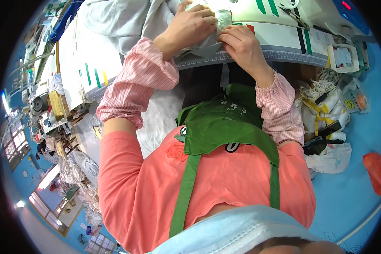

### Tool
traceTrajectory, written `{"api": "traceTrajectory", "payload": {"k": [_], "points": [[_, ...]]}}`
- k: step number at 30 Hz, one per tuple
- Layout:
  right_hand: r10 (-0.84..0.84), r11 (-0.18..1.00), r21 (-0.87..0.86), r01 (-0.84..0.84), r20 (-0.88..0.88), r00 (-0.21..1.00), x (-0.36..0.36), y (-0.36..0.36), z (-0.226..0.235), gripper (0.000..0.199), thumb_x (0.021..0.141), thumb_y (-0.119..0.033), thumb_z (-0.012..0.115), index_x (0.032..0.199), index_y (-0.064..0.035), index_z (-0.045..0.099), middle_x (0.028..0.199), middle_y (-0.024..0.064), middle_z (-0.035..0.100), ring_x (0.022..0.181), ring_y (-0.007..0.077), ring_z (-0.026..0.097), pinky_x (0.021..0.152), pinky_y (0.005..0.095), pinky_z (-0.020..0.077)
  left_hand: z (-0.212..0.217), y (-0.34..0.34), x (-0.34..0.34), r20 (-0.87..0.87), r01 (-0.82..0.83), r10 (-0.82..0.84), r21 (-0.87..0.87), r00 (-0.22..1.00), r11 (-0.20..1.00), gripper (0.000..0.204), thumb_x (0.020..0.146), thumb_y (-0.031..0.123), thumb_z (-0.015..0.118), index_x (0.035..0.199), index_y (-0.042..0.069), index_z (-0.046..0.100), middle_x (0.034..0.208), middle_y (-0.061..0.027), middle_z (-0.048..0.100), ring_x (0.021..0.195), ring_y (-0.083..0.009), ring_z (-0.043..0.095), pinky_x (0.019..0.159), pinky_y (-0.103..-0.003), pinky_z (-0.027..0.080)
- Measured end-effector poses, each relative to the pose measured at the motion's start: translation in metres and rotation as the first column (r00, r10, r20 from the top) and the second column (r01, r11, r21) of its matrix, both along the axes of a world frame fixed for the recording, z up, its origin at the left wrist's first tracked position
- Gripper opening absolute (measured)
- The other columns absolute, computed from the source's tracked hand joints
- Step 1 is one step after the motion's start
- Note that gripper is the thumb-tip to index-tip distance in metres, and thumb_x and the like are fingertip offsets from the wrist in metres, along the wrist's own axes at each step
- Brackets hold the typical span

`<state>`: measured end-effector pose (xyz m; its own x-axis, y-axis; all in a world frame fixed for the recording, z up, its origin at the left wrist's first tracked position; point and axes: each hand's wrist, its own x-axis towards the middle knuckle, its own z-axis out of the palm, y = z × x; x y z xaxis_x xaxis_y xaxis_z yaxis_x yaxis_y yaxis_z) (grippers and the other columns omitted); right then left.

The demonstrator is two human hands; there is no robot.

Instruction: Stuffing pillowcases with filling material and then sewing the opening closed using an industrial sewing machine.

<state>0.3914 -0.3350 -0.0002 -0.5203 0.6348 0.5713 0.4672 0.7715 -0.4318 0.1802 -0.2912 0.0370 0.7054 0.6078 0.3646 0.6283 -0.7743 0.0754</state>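
Note:
A heap of pale grey-white cloth (114, 19) lies over the front of the white table and runs under my hands. My left hand (189, 27) is closed on the cloth with bent fingers, partly cut off by the upper edge. Just right of it, my right hand (243, 45) pinches the cloth's edge between thumb and fingers near the table's front. A small pale greenish patch of material (225, 19) shows between the two hands. The exact layers between my fingertips are hidden.
A ruler strip (279, 55) runs along the table's front edge. Thread snips (299, 19) lie at the right, near a machine with a blue panel (353, 15). A small white box (343, 58) stands at the right corner. Bags and cloth bundles (326, 106) sit below it.

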Motion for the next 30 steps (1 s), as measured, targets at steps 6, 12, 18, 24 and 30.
{"api": "traceTrajectory", "payload": {"k": [6,12,18,24,30], "points": [[-0.019,1.000,-0.008,0.019,-0.032,0.999,0.001,-0.002,0.001,0.023,0.073,0.002,0.070,0.095,-0.0028,0.067,0.101,0.0079,0.067,0.102,0.0264,0.063,0.089,0.0371,0.0516,0.001,-0.002,0.002,0.043,-0.030,0.030,-0.018,0.999,0.999,0.015,0.081,0.019,0.067,0.093,0.009,0.068,0.099,-0.0072,0.066,0.096,-0.0256,0.061,0.085,-0.044,0.044],[0.003,1.000,-0.025,-0.004,-0.041,0.999,-0.002,-0.002,0.004,0.024,0.072,0.004,0.070,0.094,-0.0042,0.067,0.100,0.0069,0.068,0.101,0.0256,0.063,0.089,0.0369,0.0518,-0.011,0.026,-0.013,0.059,-0.102,0.110,-0.124,0.992,0.987,0.016,0.081,0.019,0.064,0.076,0.004,0.062,0.087,-0.0166,0.062,0.088,-0.0345,0.060,0.078,-0.045,0.048],[-0.026,0.999,-0.023,0.025,-0.044,0.999,0.000,0.001,0.002,0.024,0.072,0.004,0.069,0.094,-0.0042,0.066,0.098,0.0072,0.068,0.101,0.0260,0.064,0.088,0.0371,0.0521,-0.005,0.033,-0.010,0.058,-0.044,0.051,-0.130,0.997,0.991,0.017,0.083,0.020,0.064,0.079,0.004,0.063,0.080,-0.0163,0.062,0.079,-0.0356,0.061,0.074,-0.045,0.048],[-0.088,0.996,-0.023,0.088,-0.002,0.996,-0.011,0.023,-0.001,0.022,0.075,0.005,0.067,0.095,-0.0037,0.067,0.101,0.0083,0.069,0.104,0.0272,0.064,0.091,0.0372,0.0520,-0.004,0.050,-0.025,0.110,-0.045,0.051,-0.052,0.993,0.998,0.014,0.082,0.020,0.065,0.082,0.006,0.064,0.085,-0.0127,0.063,0.085,-0.0317,0.060,0.074,-0.043,0.047],[-0.089,0.995,0.053,0.088,0.022,0.996,-0.008,0.021,0.011,0.022,0.077,0.004,0.067,0.099,-0.0025,0.068,0.103,0.0084,0.069,0.105,0.0268,0.063,0.093,0.0374,0.0516,0.003,0.036,-0.013,-0.055,0.322,-0.317,0.202,0.947,0.925,0.013,0.076,0.014,0.064,0.089,0.010,0.065,0.101,-0.0026,0.065,0.099,-0.0224,0.057,0.085,-0.038,0.043]]}}
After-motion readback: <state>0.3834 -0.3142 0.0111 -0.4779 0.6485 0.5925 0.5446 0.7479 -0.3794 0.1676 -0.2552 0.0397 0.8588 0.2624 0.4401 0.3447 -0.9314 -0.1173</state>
